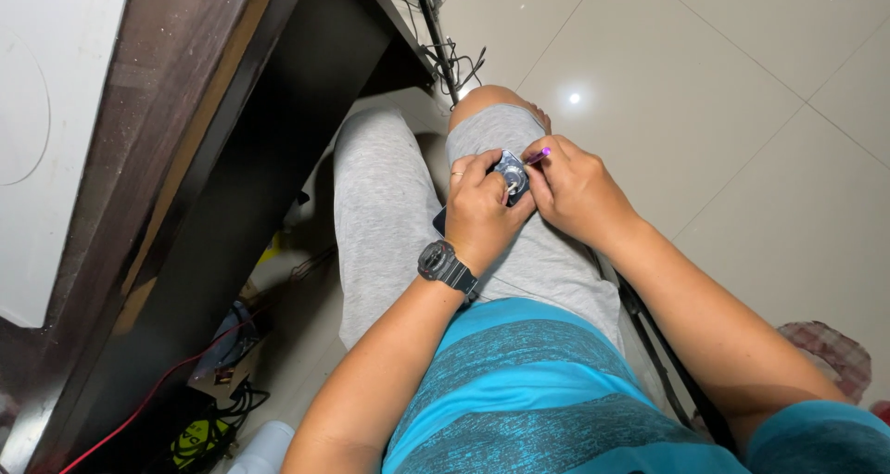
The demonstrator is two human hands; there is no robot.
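The person sits with both hands meeting over the right thigh, above grey shorts (389,214). The left hand (480,213) wraps around a small round metal part (511,173), its fingers (475,170) curled tight about the piece so that only the silvery top face shows. A dark object (438,222) peeks out under that hand at about 8 o'clock from the part; what it is cannot be told. The right hand (575,189) sits just beside, at 3 o'clock from the part, and pinches a thin purple tool (538,156) between thumb and forefinger; the tool's tip is at the part's upper edge, at about 1 o'clock. Whether the tip touches the metal is too small to tell.

A black wristwatch (445,265) sits on the left wrist, and a ring (456,173) on one left finger. At 9 o'clock from the hands stands a dark wooden bench (185,159), with red and black cables (199,363) in a tangle on the floor beneath. The pale tiled floor (705,94) spreads out from 12 to 3 o'clock. A checked cloth (834,353) lies at 4 o'clock.
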